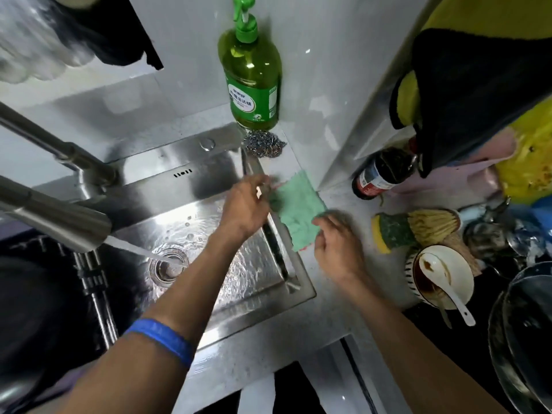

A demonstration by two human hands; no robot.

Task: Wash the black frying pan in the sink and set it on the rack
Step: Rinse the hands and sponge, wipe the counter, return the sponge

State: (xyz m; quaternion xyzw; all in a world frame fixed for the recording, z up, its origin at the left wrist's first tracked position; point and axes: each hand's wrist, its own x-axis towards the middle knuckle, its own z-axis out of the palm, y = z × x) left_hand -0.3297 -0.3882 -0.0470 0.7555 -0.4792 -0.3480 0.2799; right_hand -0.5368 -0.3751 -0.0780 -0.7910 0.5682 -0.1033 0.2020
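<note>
Left hand point(245, 204): pinching the cloth's point(295, 210) left edge.
Right hand point(337, 243): fingers pressing the cloth's near corner on the bench point(334, 312).
Sink point(209, 174): tap point(56, 219) running.
Pan: cannot tell where.
Soap bottle point(252, 82), 12 o'clock: green label, writing unreadable.
Sauce bottle point(385, 173), 2 o'clock: red label, blurred.

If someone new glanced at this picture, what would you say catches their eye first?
Probably both hands meeting on the green cloth at the sink's right rim: the left hand at its far edge, the right hand at its near corner. Next, the tall green soap bottle against the back wall, and water running from the faucet into the drain.
</note>
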